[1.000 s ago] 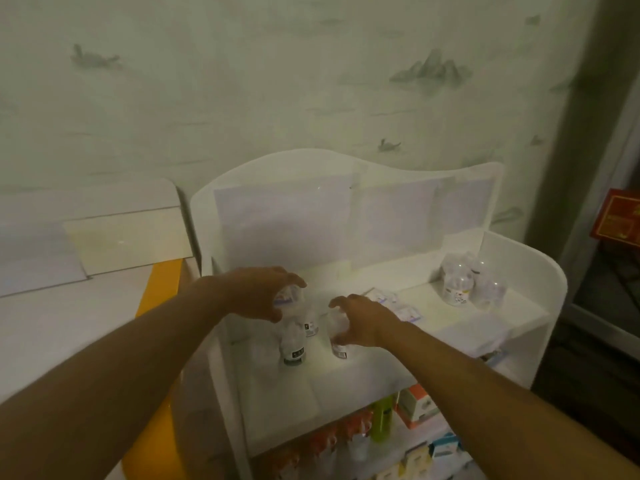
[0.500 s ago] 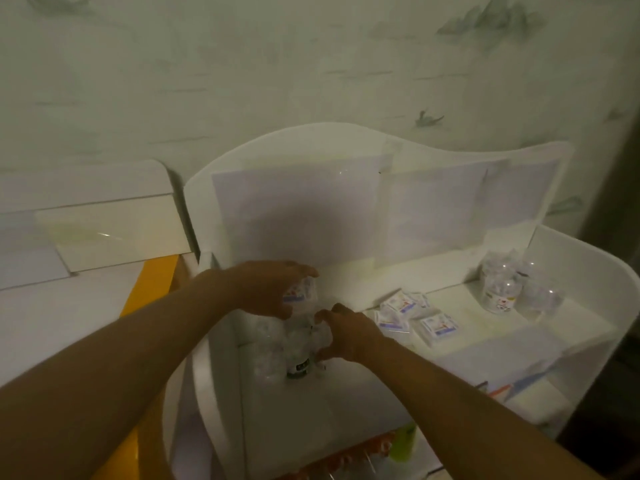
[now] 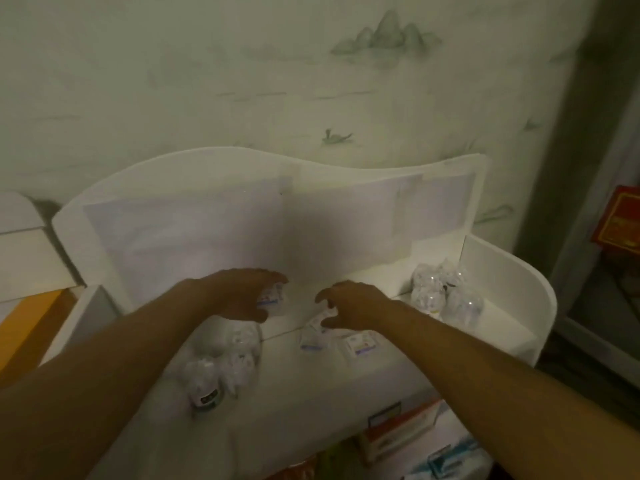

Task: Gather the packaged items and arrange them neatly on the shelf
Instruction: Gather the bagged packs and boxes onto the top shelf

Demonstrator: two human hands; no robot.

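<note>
1. The left hand [image 3: 242, 294] reaches over the top board of the white shelf [image 3: 502, 271], its fingers curled round a small clear packet [image 3: 273, 295] with a blue-marked label, held just above the board near the back panel.
2. The right hand [image 3: 349, 306] hovers close beside it, thumb and fingers bent into a claw over a flat white packet [image 3: 320, 322]; the picture is dim and smeared here, so whether the fingertips actually pinch that packet I cannot tell.
3. Two more flat packets lie on the board just in front of the right hand: one with a blue stripe [image 3: 310, 341], and a squarer one [image 3: 360, 345] to its right, partly under the forearm.
4. A cluster of wrapped bottles [image 3: 221, 365] stands on the left part of the board, below the left forearm; the nearest one shows a dark label.
5. A second group of wrapped bottles [image 3: 445, 296] sits in the right rear corner, against the shelf's curved side wall.
6. Under the top board, coloured boxes [image 3: 398, 431] show on a lower level.
7. Pale wallpaper [image 3: 311, 81] with faint mountain drawings rises behind the shelf.
</note>
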